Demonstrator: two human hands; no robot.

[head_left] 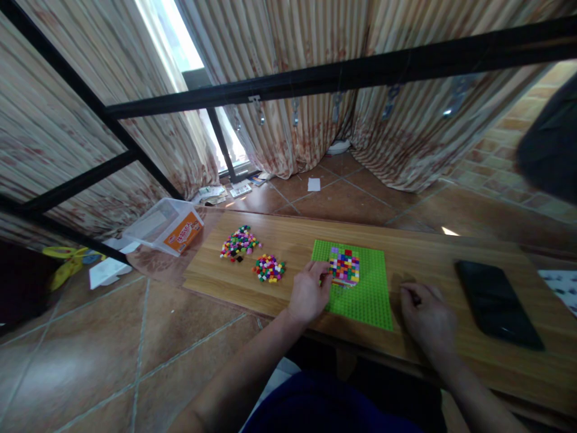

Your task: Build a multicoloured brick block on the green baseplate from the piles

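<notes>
A green studded baseplate [365, 288] lies on a wooden board [288, 240]. On its upper left part sits a patch of small multicoloured bricks [344, 266]. My left hand [310, 291] rests on the plate's left edge, fingers curled and touching the left side of the brick patch. My right hand [426, 316] lies on the board just right of the plate, fingers curled in; what they hold, if anything, is hidden. Two loose heaps of coloured bricks [240, 242] [269, 268] lie on the board to the left.
A black phone [498, 304] lies on the board at the right. A clear plastic box with an orange label [167, 227] stands on the tiled floor at the left. Black metal bars [342, 72] cross overhead. Curtains hang behind.
</notes>
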